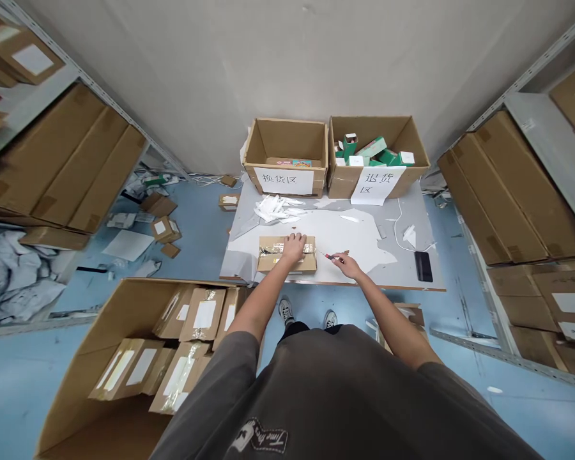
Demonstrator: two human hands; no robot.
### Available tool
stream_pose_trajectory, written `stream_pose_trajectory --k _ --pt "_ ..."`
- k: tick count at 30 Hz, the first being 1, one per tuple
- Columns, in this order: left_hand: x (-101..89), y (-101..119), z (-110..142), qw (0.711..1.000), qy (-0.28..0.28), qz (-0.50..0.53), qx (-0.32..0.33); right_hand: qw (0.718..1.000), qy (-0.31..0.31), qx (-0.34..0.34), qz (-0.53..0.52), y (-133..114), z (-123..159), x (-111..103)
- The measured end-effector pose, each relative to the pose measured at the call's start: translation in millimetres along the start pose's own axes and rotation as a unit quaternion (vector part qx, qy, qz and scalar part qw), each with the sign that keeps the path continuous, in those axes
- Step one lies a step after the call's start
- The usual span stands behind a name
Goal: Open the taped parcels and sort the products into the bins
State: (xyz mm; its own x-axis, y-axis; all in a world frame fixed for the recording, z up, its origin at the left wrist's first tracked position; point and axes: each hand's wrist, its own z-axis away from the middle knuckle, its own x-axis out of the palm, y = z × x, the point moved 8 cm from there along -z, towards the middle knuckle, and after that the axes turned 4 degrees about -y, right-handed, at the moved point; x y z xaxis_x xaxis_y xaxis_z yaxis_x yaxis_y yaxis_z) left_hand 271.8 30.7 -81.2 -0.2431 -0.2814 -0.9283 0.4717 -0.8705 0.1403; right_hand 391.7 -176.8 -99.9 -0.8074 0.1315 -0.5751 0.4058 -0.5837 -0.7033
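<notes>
A taped cardboard box [269,260] lies near the front edge of the grey-white table [354,223]. My left hand [294,246] is on top of it, fingers bent at the far edge and holding it. Clear tape runs along the box's top. To the right of the box, my right hand [347,264] is closed around a utility knife [333,257] with a red and black handle. Its thin tip points left at the box's right side; whether it touches is too small to tell.
Behind stand two open labelled cartons, the left carton [291,153] with a few small packs, the right carton [342,182] with green-and-white boxes. Crumpled paper [275,209] and a phone [423,266] lie on the table. A large carton [84,348] of parcels stands left; loaded shelves flank both sides.
</notes>
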Motion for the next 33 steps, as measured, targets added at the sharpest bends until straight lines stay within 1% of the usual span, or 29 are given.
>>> stream_pose_trajectory --k 2,4,6,9,13,18,21,24,27,31,33 --pt "3.2 0.6 -5.2 1.0 -0.009 -0.01 -0.006 0.997 -0.013 -0.021 0.071 -7.9 -4.3 1.8" --pt "6.3 0.5 -6.2 1.0 -0.01 -0.009 0.01 0.988 -0.024 -0.038 0.146 -16.2 -8.1 2.3" --pt "8.3 -0.2 -3.5 0.999 0.004 -0.007 0.044 0.977 -0.025 -0.055 0.203 -25.3 -11.5 1.3" --pt "11.7 -4.9 3.5 0.996 0.038 -0.007 0.086 0.964 -0.02 -0.088 0.251 -39.5 -15.8 0.3" --pt "22.0 -13.8 7.6 0.994 0.062 0.005 0.087 0.956 -0.016 -0.114 0.268 -47.1 -18.7 -0.4" --pt "34.9 -15.1 5.9 0.994 0.072 0.014 0.087 0.963 -0.021 -0.127 0.237 -40.1 -16.4 -4.7" --pt "37.8 -15.5 4.9 0.992 0.085 0.018 0.088 0.965 -0.012 -0.125 0.229 -37.2 -17.8 -8.1" --pt "38.7 -16.3 5.3 0.99 0.099 0.025 0.093 0.964 -0.015 -0.115 0.241 -38.5 -23.2 -4.2" --pt "40.1 -17.3 6.4 0.989 0.108 0.032 0.095 0.956 -0.013 -0.111 0.273 -42.2 -26.8 1.4" --pt "43.1 -16.6 9.2 0.987 0.124 0.042 0.095 0.934 0.009 -0.129 0.334 -46.2 -25.1 2.4" --pt "44.5 -15.8 11.5 0.986 0.133 0.046 0.093 0.927 0.02 -0.133 0.35 -47.9 -26.3 3.3"
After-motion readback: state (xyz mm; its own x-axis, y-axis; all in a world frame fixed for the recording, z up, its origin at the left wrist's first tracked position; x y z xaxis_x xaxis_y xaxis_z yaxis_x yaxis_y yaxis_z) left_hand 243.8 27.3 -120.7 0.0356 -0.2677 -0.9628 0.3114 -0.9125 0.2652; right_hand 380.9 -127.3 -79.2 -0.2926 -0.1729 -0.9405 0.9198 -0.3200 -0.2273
